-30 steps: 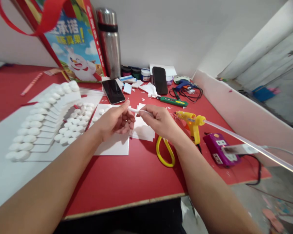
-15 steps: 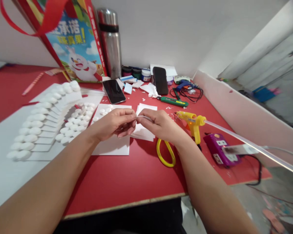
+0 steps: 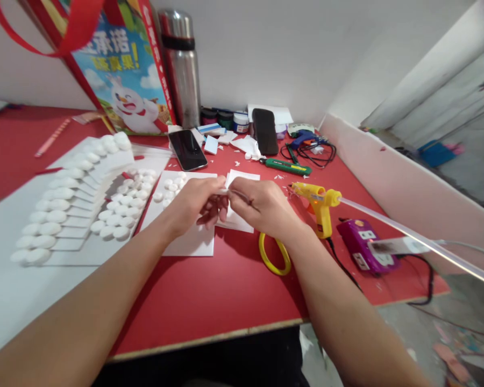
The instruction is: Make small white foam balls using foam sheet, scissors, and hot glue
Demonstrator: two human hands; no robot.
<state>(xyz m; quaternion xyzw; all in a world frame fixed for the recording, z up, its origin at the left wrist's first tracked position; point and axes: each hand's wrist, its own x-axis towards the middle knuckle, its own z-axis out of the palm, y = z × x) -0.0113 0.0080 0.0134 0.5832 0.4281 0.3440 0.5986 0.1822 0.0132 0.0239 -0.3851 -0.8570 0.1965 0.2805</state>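
Observation:
My left hand point(image 3: 197, 201) and my right hand point(image 3: 260, 204) meet over the middle of the table, fingertips touching. Pinched between them is a small white piece point(image 3: 222, 192), mostly hidden by the fingers. Below the hands lie white sheets point(image 3: 193, 244), with small white discs point(image 3: 158, 197) beside my left hand. Left of these, rows of white oval pieces point(image 3: 115, 215) rest on a board, and more ovals point(image 3: 48, 228) sit on the ends of fanned-out white strips. A yellow loop point(image 3: 275, 263) lies under my right wrist, its other part hidden.
A yellow glue gun point(image 3: 317, 201) with a long clear stick point(image 3: 407, 236) stands right, near a purple power socket point(image 3: 363, 244). Behind are a green cutter point(image 3: 286, 166), two phones point(image 3: 188, 149), a steel flask point(image 3: 181, 70) and a printed bag point(image 3: 125, 70). White scraps litter the red table point(image 3: 226, 301).
Both hands have turned slightly, and the white piece shows differently between the fingertips. My left fingers are more curled. The right forearm has shifted, uncovering more of the glue gun's cord.

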